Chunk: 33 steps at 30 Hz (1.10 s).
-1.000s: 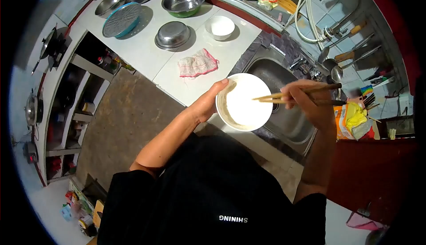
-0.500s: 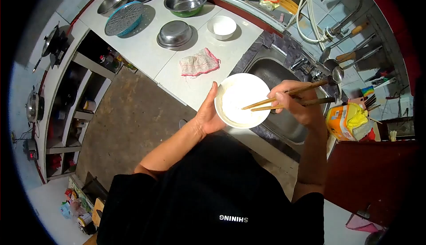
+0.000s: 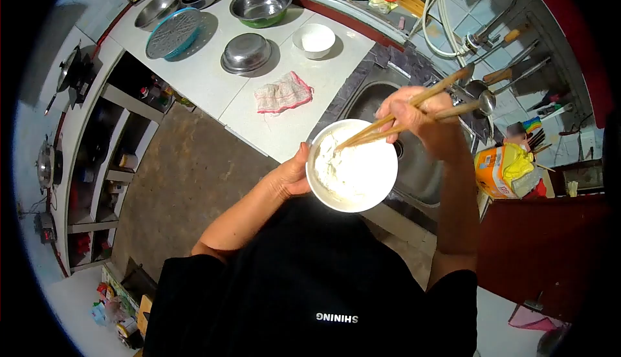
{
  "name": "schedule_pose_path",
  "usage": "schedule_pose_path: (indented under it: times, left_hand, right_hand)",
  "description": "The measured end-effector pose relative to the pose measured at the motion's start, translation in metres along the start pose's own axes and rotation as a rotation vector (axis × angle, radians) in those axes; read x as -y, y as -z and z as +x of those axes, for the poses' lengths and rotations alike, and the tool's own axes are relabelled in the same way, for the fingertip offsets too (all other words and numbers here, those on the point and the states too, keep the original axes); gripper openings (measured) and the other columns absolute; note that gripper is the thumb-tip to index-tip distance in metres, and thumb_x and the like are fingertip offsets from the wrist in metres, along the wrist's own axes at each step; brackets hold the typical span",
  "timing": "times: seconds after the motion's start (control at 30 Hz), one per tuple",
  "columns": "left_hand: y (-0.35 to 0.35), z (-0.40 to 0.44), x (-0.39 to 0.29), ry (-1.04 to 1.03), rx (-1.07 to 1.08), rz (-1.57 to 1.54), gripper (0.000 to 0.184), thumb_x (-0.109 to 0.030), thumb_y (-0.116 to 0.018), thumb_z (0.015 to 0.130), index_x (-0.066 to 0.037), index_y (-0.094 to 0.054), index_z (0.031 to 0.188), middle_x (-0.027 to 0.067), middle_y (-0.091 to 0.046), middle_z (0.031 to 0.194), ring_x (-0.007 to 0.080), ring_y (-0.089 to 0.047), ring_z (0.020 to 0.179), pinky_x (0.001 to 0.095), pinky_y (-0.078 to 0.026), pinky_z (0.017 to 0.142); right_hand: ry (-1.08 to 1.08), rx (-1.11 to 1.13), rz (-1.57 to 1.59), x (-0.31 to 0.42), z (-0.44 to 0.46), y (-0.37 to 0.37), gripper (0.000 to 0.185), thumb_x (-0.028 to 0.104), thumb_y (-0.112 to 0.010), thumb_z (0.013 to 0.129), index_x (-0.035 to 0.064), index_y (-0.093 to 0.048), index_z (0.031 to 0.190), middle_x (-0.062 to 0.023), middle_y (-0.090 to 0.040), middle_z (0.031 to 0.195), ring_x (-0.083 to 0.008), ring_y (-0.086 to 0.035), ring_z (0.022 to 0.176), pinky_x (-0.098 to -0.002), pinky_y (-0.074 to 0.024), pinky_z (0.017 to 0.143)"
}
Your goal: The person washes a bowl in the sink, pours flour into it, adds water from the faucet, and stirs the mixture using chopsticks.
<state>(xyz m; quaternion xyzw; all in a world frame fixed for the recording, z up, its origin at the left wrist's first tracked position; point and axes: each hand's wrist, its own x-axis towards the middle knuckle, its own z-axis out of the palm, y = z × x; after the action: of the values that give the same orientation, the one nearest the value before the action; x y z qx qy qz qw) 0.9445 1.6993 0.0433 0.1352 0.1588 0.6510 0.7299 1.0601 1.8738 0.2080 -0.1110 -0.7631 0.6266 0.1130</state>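
Note:
My left hand [image 3: 294, 174] grips a white bowl [image 3: 381, 192] by its left side, the thumb at the rim and the other fingers hidden underneath. Inside lies a white, lumpy, flour-like mass [image 3: 335, 174], tilted toward me and brightly lit. Closed around a pair of wooden chopsticks [image 3: 440, 88], my right hand [image 3: 414, 116] is above the bowl's right rim. The chopstick tips meet the white mass near the bowl's upper left. Beneath the bowl and my right hand is a metal sink [image 3: 420, 176], partly covered by them.
A pink-edged cloth [image 3: 284, 93] lies on the white counter [image 3: 249, 127]. Behind it stand a white bowl [image 3: 314, 40], an upturned metal basin [image 3: 246, 54], a green-based metal basin [image 3: 261, 6] and a blue colander [image 3: 173, 33]. Right of the sink sits an orange-and-yellow package [image 3: 501, 171].
The bowl has come lower and tilted more, showing its lumpy contents. My right hand has moved up slightly, and the chopstick tips have shifted left and up in the bowl.

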Motion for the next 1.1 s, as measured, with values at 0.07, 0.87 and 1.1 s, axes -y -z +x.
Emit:
schedule_pose_path:
  times: [0.07,0.87,1.1]
  left_hand:
    - [0.006,-0.002,-0.001,-0.012,-0.036,0.071,0.105,-0.066,-0.065,0.057,-0.002,-0.029,0.132,0.0193,-0.041,0.128,0.0301,-0.043,0.117,0.0445,-0.037,0.097]
    - [0.008,-0.057,-0.041,-0.267,-0.279,-0.086,0.080,-0.056,-0.057,0.073,-0.008,-0.032,0.131,0.0144,-0.041,0.130,0.0283,-0.042,0.118,0.0430,-0.036,0.098]
    - [0.030,-0.147,-0.058,-0.369,-0.303,-0.119,0.078,-0.055,-0.055,0.075,-0.006,-0.032,0.131,0.0152,-0.041,0.129,0.0282,-0.044,0.116,0.0431,-0.037,0.097]
  right_hand:
    - [-0.038,-0.050,-0.038,0.007,0.003,0.005,0.022,0.014,-0.051,0.084,-0.0065,-0.059,0.081,-0.0137,-0.060,0.070,-0.0157,-0.059,0.056,-0.0251,-0.0508,0.053]
    - [-0.156,0.008,-0.212,-0.006,0.044,-0.047,0.023,0.015,-0.050,0.087,-0.0051,-0.059,0.080,-0.0112,-0.060,0.068,-0.0130,-0.057,0.054,-0.0208,-0.0472,0.047]
    - [-0.126,0.237,-0.041,-0.010,0.104,-0.166,0.026,0.023,-0.058,0.084,-0.0030,-0.062,0.078,-0.0058,-0.059,0.066,-0.0076,-0.053,0.054,-0.0182,-0.0444,0.047]
